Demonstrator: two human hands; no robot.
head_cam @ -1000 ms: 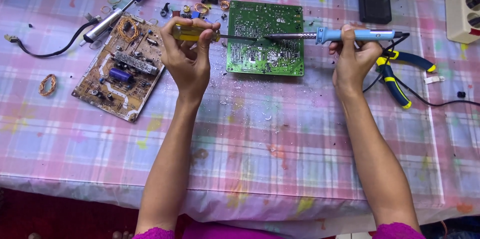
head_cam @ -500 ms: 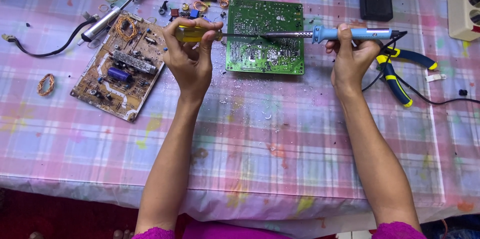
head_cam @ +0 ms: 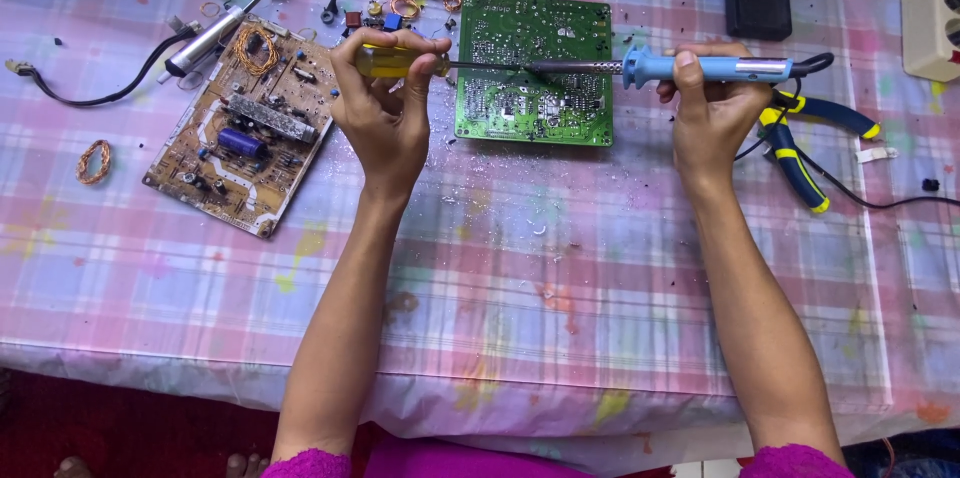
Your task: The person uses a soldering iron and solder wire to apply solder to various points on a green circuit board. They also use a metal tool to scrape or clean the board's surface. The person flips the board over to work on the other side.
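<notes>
- The left hand (head_cam: 385, 108) is wrapped tightly around the yellow plastic handle of a screwdriver (head_cam: 400, 61), its thin metal shaft reaching right across a green rectangular circuit board (head_cam: 535, 83).
- The right hand (head_cam: 712, 108) is clenched on a blue-handled soldering iron (head_cam: 700, 67), tip pointing left, meeting the screwdriver shaft above the green board.
- Two circuit boards lie on the pink plaid tablecloth (head_cam: 560, 278): the green one between the hands, and a brown board crowded with components (head_cam: 245, 133) to the left.
- One pair of blue-and-yellow pliers (head_cam: 805, 143) rests just right of the right hand.
- A blue-and-silver desoldering pump (head_cam: 245, 3) sits far left; a loose copper wire coil (head_cam: 95, 160) lies at the left edge.
</notes>
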